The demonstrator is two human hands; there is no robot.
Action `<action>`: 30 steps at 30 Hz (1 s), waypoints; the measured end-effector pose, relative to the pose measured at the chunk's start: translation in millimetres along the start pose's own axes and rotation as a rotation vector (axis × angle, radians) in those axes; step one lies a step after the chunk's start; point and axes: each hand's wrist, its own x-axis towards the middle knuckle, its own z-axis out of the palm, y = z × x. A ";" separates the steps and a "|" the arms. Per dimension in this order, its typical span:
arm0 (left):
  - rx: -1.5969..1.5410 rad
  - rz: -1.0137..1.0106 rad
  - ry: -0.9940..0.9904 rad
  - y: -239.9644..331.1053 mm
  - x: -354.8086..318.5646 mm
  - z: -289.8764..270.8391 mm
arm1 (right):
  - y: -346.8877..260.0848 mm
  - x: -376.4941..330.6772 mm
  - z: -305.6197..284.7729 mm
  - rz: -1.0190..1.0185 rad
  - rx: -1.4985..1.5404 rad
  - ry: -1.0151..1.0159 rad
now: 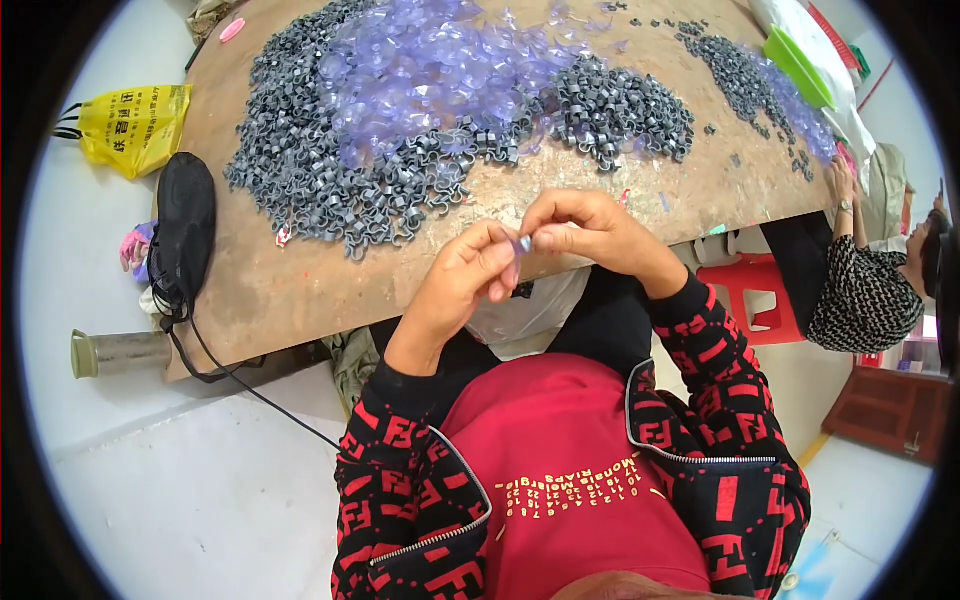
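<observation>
Nearest the head, a red shirt (580,440) and a red-and-black jacket (735,495) are being worn, and beyond them a pale plastic bag (525,315) is being kept between the knees. Above it, a small purple piece (517,243) is being held between the fingertips of both hands, just short of the table's near edge. By the left hand (472,262) it is being gripped from the left, thumb against fingers; by the right hand (590,228) its right end is being met in a narrow thumb-and-finger pinch. The piece is thus lying to the right of the left grip and to the left of the right one, neither hand being clearly nearer. Its long axis is being largely covered by the fingers and cannot be told; whether a grey part is also being hidden there cannot be told either.

Farther off, on the brown table (300,300), grey clips (400,195) are being heaped around translucent purple pieces (430,75). Beyond, to the right, a smaller grey heap (735,80) is being overlooked by a green tray (797,65), and a red stool (755,300) is being occupied by a co-worker (865,305).
</observation>
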 end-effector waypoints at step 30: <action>0.850 0.354 0.209 -3.3 6.9 -4.5 | 12.3 15.5 -1.4 -0.167 -0.429 0.136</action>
